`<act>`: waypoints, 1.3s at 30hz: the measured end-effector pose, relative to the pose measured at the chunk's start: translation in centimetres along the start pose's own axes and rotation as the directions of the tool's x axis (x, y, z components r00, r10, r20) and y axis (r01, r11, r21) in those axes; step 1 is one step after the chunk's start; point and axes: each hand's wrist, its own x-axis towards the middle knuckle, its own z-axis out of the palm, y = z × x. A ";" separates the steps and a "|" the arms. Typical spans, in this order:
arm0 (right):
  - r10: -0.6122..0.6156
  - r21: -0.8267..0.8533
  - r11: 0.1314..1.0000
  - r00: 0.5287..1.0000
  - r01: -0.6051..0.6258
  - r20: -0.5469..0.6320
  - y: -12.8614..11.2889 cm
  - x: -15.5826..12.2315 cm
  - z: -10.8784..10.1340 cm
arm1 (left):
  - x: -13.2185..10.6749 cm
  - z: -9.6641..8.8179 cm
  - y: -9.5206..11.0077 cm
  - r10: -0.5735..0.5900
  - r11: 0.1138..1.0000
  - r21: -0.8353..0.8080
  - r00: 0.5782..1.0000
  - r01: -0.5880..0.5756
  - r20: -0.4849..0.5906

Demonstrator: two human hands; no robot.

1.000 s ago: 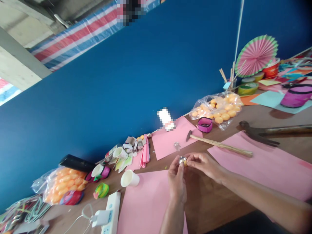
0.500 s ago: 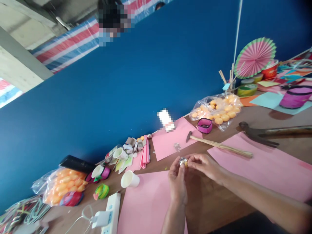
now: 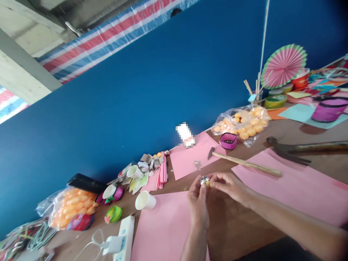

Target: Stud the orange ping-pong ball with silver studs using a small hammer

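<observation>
Here the left hand [image 3: 198, 195] pinches a small, rounded, silver-and-yellow object [image 3: 204, 180] over the brown tabletop [image 3: 231, 226], the right hand [image 3: 231, 186] with fingertips together at its yellow edge, whether gripping too, one cannot tell. It looks like fine fingertip work on that object, with small silvery bits [image 3: 197, 164] beyond on a pink paper sheet [image 3: 181, 168], and the next move seems to call for a steady left hold and a light right touch
</observation>
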 end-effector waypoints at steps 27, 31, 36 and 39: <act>0.046 -0.052 0.997 0.992 -0.052 -0.119 0.6 -0.4 0.4 | -0.1 0.3 -0.2 0.096 0.975 0.199 0.995 -0.095 0.006; 0.047 -0.064 0.996 0.991 -0.056 -0.127 0.7 -0.5 0.4 | -0.1 0.3 -0.3 0.118 0.967 0.224 0.993 -0.122 0.032; 0.034 -0.033 0.999 0.988 -0.040 -0.149 1.8 -0.3 0.6 | -0.1 0.5 -0.4 0.129 0.966 0.222 0.991 -0.133 0.035; 0.040 -0.012 0.999 0.986 -0.043 -0.165 2.4 -0.3 0.8 | -0.1 0.5 -0.4 0.130 0.967 0.219 0.991 -0.132 0.021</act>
